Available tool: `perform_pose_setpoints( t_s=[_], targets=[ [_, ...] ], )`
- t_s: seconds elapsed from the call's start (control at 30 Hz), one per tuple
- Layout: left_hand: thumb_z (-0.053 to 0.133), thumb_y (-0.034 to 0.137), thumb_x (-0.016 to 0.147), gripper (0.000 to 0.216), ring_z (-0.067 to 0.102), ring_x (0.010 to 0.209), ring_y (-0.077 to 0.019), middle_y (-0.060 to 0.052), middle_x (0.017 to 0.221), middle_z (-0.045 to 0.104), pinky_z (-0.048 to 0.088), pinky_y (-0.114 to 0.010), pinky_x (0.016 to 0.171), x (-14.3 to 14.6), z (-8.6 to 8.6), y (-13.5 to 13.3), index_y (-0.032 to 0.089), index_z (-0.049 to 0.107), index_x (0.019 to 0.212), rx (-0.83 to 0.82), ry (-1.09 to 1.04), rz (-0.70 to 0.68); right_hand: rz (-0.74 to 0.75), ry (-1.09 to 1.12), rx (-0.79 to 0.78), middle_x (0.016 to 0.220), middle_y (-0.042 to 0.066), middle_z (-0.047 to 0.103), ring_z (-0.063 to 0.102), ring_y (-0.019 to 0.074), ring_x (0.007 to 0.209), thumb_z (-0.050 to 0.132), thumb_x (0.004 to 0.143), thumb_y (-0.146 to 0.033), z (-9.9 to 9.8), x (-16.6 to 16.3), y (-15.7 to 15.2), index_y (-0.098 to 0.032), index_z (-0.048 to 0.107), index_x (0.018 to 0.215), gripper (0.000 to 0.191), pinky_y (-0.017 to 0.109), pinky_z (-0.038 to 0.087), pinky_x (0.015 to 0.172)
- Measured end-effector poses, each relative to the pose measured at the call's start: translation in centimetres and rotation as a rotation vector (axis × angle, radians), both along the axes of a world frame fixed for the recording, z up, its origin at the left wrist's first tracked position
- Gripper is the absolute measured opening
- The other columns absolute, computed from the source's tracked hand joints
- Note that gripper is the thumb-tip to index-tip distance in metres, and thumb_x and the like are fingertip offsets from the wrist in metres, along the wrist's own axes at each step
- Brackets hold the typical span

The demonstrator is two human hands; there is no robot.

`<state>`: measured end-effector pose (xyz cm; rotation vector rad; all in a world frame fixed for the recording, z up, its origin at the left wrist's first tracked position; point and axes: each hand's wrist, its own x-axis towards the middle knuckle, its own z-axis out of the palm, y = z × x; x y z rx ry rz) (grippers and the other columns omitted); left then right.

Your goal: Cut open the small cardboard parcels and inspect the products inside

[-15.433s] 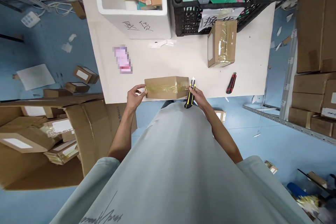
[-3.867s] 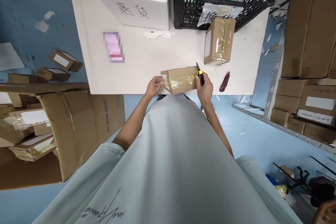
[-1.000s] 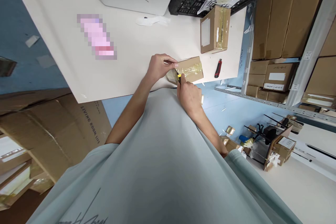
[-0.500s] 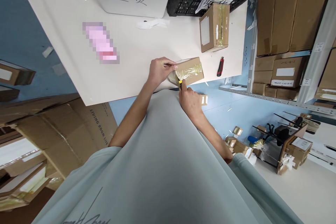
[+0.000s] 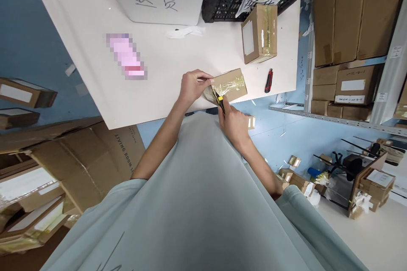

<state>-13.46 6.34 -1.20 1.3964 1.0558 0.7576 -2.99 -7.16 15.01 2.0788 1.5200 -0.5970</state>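
A small cardboard box (image 5: 231, 82) with clear and yellowish tape on top lies at the front edge of the white table. My left hand (image 5: 192, 87) pinches its left end between thumb and fingers. In my right hand (image 5: 234, 123) is a black and yellow utility knife (image 5: 220, 100), its tip at the box's left end beside my left fingertips. What exactly the left fingertips grip, flap or tape, is too small to tell. To the right lies a red and black utility knife (image 5: 269, 80), untouched.
Behind stand a taller taped carton (image 5: 269, 34), a white foam box (image 5: 165, 6) and a black plastic crate (image 5: 219, 2). A blurred pink item (image 5: 127, 57) lies on the table (image 5: 152, 67) at left. Shelves of cartons (image 5: 352, 84) rise at right; a large carton (image 5: 92, 156) stands lower left.
The right hand has shifted slightly down and right, showing more of the black and yellow knife. My left hand keeps its hold on the box end. The camera view has shifted slightly.
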Motion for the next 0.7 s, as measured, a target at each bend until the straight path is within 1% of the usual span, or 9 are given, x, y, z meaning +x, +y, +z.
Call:
perform_pose_setpoints(
  t_s=[0.1, 0.2, 0.33, 0.43, 0.5, 0.6, 0.7],
  targets=[
    [0.083, 0.026, 0.091, 0.011, 0.082, 0.101, -0.0239, -0.006, 0.106, 0.086, 0.070, -0.042, 0.099, -0.1, -0.1, -0.1, 0.020, 0.088, 0.098, 0.001, 0.009, -0.001, -0.020, 0.038, 0.005, 0.129, 0.018, 0.083, 0.081, 0.0300, 0.109, 0.025, 0.124, -0.040, -0.8, 0.3, 1.4, -0.021, 0.029, 0.184, 0.063, 0.035, 0.057, 0.090],
    [0.082, 0.027, 0.091, 0.012, 0.082, 0.102, -0.0238, -0.006, 0.107, 0.086, 0.070, -0.042, 0.100, 0.0, -0.2, -0.1, 0.020, 0.088, 0.100, 0.009, 0.020, 0.008, -0.018, 0.055, -0.010, 0.129, 0.017, 0.083, 0.082, 0.0307, 0.110, 0.029, 0.124, -0.039, -1.5, 0.7, 1.3, -0.022, 0.032, 0.183, 0.061, 0.036, 0.057, 0.091],
    [0.082, 0.028, 0.092, 0.014, 0.081, 0.104, -0.0237, -0.007, 0.109, 0.086, 0.070, -0.042, 0.100, 0.2, -0.4, -0.2, 0.020, 0.087, 0.102, 0.025, 0.040, 0.032, 0.010, 0.054, -0.047, 0.124, 0.015, 0.085, 0.082, 0.0296, 0.106, 0.035, 0.123, -0.036, -1.4, 1.6, -0.8, -0.022, 0.034, 0.182, 0.061, 0.035, 0.057, 0.089],
    [0.081, 0.032, 0.095, 0.017, 0.081, 0.107, -0.0243, -0.007, 0.112, 0.086, 0.070, -0.042, 0.101, 0.1, -0.4, -0.4, 0.020, 0.086, 0.105, 0.027, 0.066, 0.044, 0.044, 0.061, -0.089, 0.125, 0.016, 0.084, 0.082, 0.0285, 0.106, 0.037, 0.123, -0.037, -0.6, 2.7, -2.6, -0.023, 0.038, 0.180, 0.060, 0.034, 0.057, 0.088],
    [0.078, 0.033, 0.097, 0.017, 0.081, 0.109, -0.0243, -0.008, 0.115, 0.085, 0.069, -0.042, 0.102, 0.1, -0.4, -0.5, 0.020, 0.085, 0.107, 0.033, 0.090, 0.060, 0.058, 0.080, -0.084, 0.126, 0.016, 0.084, 0.082, 0.0277, 0.104, 0.037, 0.123, -0.040, 0.0, 3.9, -3.4, -0.024, 0.039, 0.180, 0.060, 0.033, 0.057, 0.087],
    [0.074, 0.033, 0.100, 0.019, 0.079, 0.114, -0.0246, -0.009, 0.121, 0.084, 0.067, -0.041, 0.104, 0.0, -0.2, -0.6, 0.021, 0.083, 0.113, 0.048, 0.137, 0.069, 0.008, 0.107, 0.029, 0.122, 0.014, 0.085, 0.082, 0.0274, 0.098, 0.037, 0.123, -0.043, 0.5, 6.4, -3.4, -0.025, 0.039, 0.181, 0.061, 0.031, 0.054, 0.082],
    [0.068, 0.032, 0.104, 0.025, 0.077, 0.120, -0.0251, -0.010, 0.129, 0.081, 0.066, -0.042, 0.107, 0.4, 0.3, -0.9, 0.022, 0.079, 0.123, 0.073, 0.203, 0.074, -0.116, 0.122, 0.211, 0.113, 0.013, 0.086, 0.080, 0.0296, 0.093, 0.037, 0.122, -0.044, -0.3, 9.8, -2.6, -0.022, 0.044, 0.178, 0.060, 0.032, 0.053, 0.080]
  ],
)
